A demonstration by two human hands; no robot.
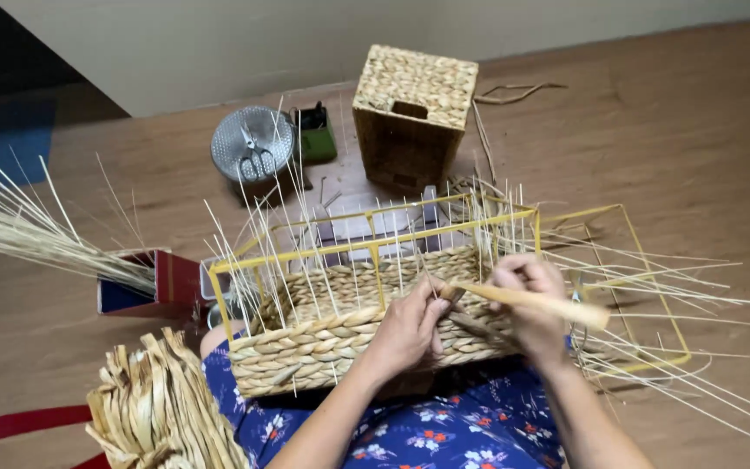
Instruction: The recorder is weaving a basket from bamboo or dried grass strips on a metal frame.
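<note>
- Head view looks down on a half-woven basket (323, 343) resting on the person's lap, on a blue flowered cloth (444, 426), at about 6 o'clock in the frame.
- Yellow wire frame (375, 246) stands up from the basket's woven part, with thin pale reed stakes (305, 260) rising between its bars and fanning out toward 3 o'clock.
- Left hand (410, 330) lies against the basket's front wall, its grip closed on a brown weaving strand (466, 323) at the top of the woven rows.
- Right hand (531, 304), just beside the left at its 3 o'clock side, has its grip clamped on a flat pale strip (540, 302) that points toward 3 o'clock.
- Finished woven box (411, 117) with a slot in its side stands on the wooden floor (696, 130) at 12 o'clock.
- Round metal lid (252, 143) with scissors (256, 156) lying on it sits at 11 o'clock, a small green box (316, 137) just beside it.
- Bundle of dried flat strips (154, 408) lies at 7 o'clock, touching the lap cloth.
- Sheaf of pale reeds (28, 230) sticks out of a red and blue box (154, 285) at 9 o'clock.
</note>
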